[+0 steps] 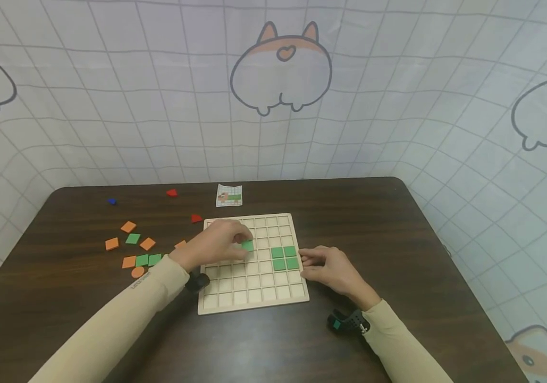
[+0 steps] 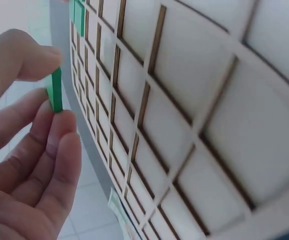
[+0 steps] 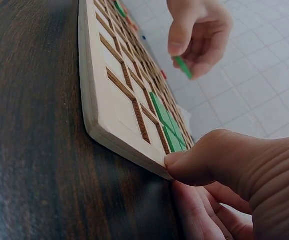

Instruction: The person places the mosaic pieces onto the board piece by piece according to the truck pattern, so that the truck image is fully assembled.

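1. The person's left hand (image 1: 221, 240) holds one green tile (image 2: 57, 90) above the wooden board (image 1: 241, 296); this grip is narrow, with thumb and fingertips upon the tile's edges.
2. The right hand (image 1: 330, 268) holds the near-right part of the board's rim, thumb on top and fingers at the side; this grip is also narrow.
3. The tile is probably light, stiff and rather smooth, so it could slip if pinched at a corner. Two opposite edges seem the best place to hold.
4. The board looks stiff and not heavy; its rim gives a good hold.
5. Counted on the board: four seated green tiles (image 1: 277, 252), in a two-by-two block.
6. Counted on the worktop (image 1: 373, 223): five orange squares (image 1: 112, 244), one partly hidden; at least three loose green tiles (image 1: 133, 239); one orange disc (image 1: 138, 272); two red pieces (image 1: 171, 192); one blue piece (image 1: 112, 201); one picture card (image 1: 229, 198).
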`<state>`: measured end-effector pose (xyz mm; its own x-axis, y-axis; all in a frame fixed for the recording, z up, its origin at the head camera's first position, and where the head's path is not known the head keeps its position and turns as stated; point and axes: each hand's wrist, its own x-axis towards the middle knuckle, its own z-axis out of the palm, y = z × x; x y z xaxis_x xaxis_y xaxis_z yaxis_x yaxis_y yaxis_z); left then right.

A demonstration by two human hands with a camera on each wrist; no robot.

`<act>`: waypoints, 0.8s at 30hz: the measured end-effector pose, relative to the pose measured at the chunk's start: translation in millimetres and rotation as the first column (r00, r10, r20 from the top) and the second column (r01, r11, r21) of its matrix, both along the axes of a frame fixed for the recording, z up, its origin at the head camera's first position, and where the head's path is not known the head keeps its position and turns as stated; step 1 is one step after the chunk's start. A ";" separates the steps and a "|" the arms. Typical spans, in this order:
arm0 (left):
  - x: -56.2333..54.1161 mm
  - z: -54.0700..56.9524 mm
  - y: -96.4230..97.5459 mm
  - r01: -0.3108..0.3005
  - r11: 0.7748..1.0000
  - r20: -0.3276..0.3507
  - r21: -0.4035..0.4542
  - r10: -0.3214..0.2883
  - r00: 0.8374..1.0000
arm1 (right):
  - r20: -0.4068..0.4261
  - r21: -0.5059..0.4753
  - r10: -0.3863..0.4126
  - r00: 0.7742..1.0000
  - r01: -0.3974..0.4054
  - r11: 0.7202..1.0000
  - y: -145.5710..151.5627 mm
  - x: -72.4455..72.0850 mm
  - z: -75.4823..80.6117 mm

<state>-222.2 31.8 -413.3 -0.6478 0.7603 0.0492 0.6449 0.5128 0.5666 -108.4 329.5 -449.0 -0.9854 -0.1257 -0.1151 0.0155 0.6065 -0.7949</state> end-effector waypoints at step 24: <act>0.1 -13.8 38.6 0.082 0.995 0.006 -0.057 -0.082 0.997 | -0.009 0.003 0.005 1.000 -0.005 1.000 1.4 -0.5 -1.3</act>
